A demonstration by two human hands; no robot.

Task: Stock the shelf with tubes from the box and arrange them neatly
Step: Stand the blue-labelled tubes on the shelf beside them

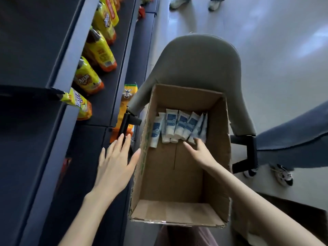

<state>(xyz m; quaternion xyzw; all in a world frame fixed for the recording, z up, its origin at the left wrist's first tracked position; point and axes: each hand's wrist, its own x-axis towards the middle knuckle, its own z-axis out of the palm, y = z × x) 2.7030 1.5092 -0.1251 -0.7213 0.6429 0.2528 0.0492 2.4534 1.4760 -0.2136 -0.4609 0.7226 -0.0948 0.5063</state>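
An open cardboard box (pixel 217 139) stands on a grey chair. At its far end lie several white tubes with blue labels (pixel 179 125), side by side. My right hand (pixel 200 151) reaches into the box, its fingertips touching the rightmost tubes; the fingers look mostly straight and grip nothing that I can see. My left hand (pixel 115 162) hovers flat with spread fingers just outside the box's left wall, its thumb near the rim. The dark shelf (pixel 106 96) runs along the left.
Yellow and orange snack bags (pixel 99 50) stand in a row on the shelf, with one more (pixel 126 103) on the lower tier by the chair's armrest (pixel 126 125). The grey chair back (pixel 198 59) rises behind the box. Another person's leg and shoes (pixel 282 174) are at the right.
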